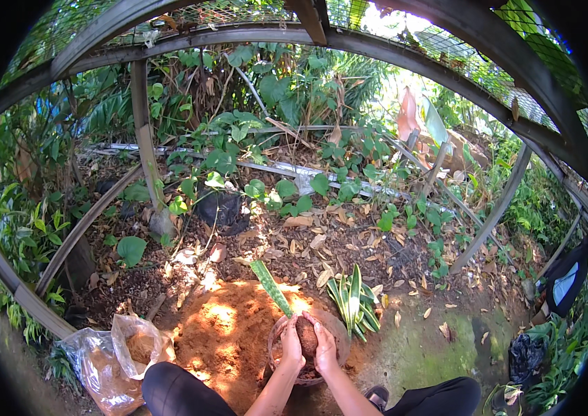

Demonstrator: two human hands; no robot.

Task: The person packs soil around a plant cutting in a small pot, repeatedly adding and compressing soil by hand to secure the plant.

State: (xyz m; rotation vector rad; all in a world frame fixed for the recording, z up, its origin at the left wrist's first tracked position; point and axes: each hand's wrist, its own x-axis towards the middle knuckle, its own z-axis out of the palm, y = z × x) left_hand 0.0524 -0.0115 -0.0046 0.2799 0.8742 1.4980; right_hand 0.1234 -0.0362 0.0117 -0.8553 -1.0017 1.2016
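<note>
My left hand (292,349) and my right hand (324,348) cup a brown clump of soil (307,335) between their palms. They hold it over a round brownish pot (342,338), which stands between my legs. A snake plant leaf (270,286), green with pale edges, slants up and left from beside my left fingertips; its base is hidden by the hand, so whether it is rooted in the clump I cannot tell. More soil shows low in the pot. Just right of the pot lies a striped snake plant (354,302) with several yellow-edged leaves.
A mound of reddish-brown soil (214,320) spreads left of the pot. Clear plastic bags of soil (103,367) lie by my left knee. A black plastic bag (526,357) sits far right. Wooden posts (495,208) and mesh frame the leafy ground.
</note>
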